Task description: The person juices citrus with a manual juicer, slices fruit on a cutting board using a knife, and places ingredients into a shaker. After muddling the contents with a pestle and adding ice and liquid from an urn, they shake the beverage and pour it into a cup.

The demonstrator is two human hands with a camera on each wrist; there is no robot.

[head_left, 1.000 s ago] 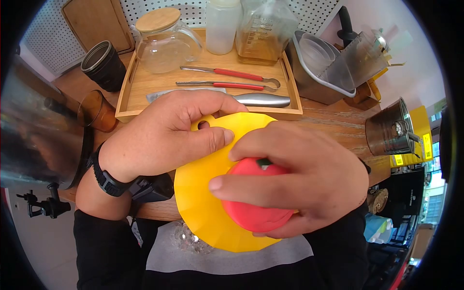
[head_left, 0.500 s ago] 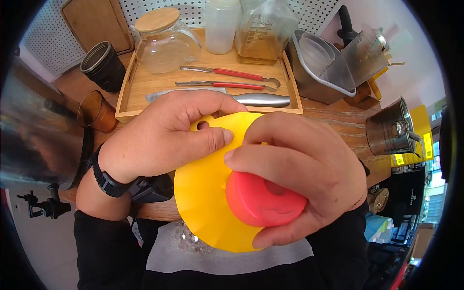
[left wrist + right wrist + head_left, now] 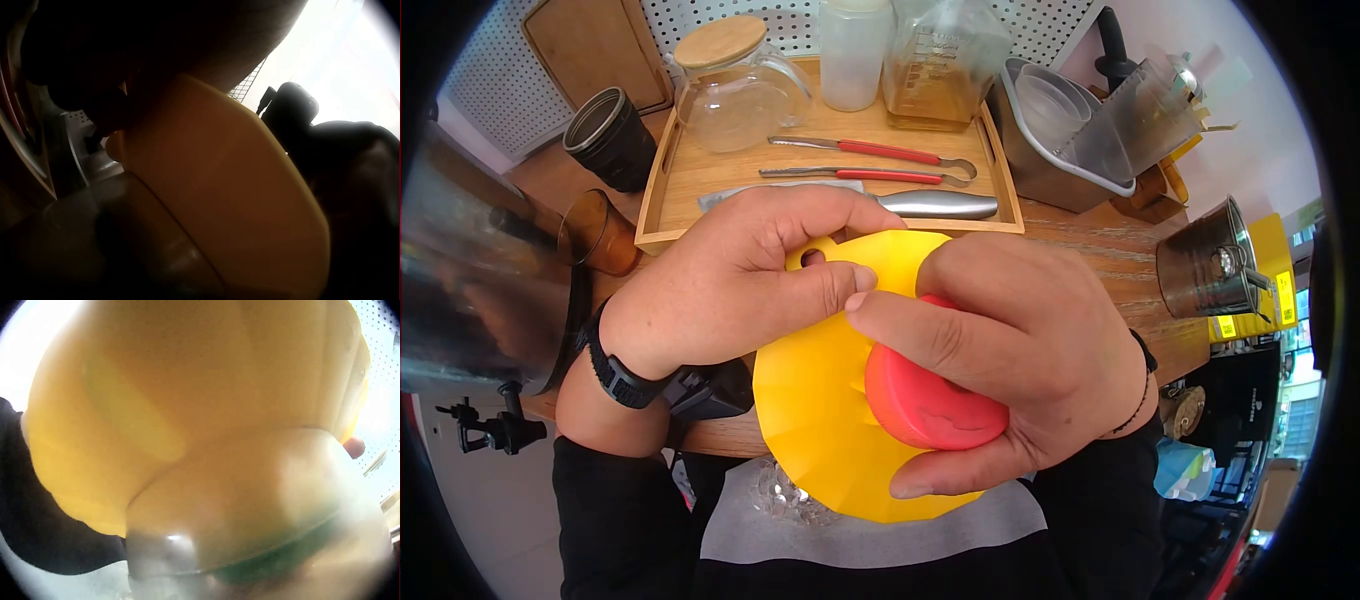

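My left hand [image 3: 730,275] grips a yellow plastic piece [image 3: 815,400], broad and round with a faceted rim. Its thumb lies on top beside a small hole near the edge; the fingers go out of sight beneath. A round red piece [image 3: 930,405] stands over the yellow face, gripped by my right hand [image 3: 1025,340] from above and the right. That hand's index fingertip comes right by the left thumb. In the right wrist view, the yellow piece [image 3: 206,375] rises above a clear curved wall with a green band [image 3: 275,559].
A wooden tray [image 3: 645,215] behind the hands bears a glass jug [image 3: 735,105], bottles, two red-handled tools and a knife handle [image 3: 945,205]. A grey bin [image 3: 1070,180] and metal bucket [image 3: 1205,265] stand right; dark and amber cups [image 3: 600,235] left. Something clear and faceted [image 3: 790,495] shows below the yellow rim.
My right hand has turned on the red piece, which has tilted to show more of its side. Its index fingertip has moved up and left to the left thumb. The left grip stays.
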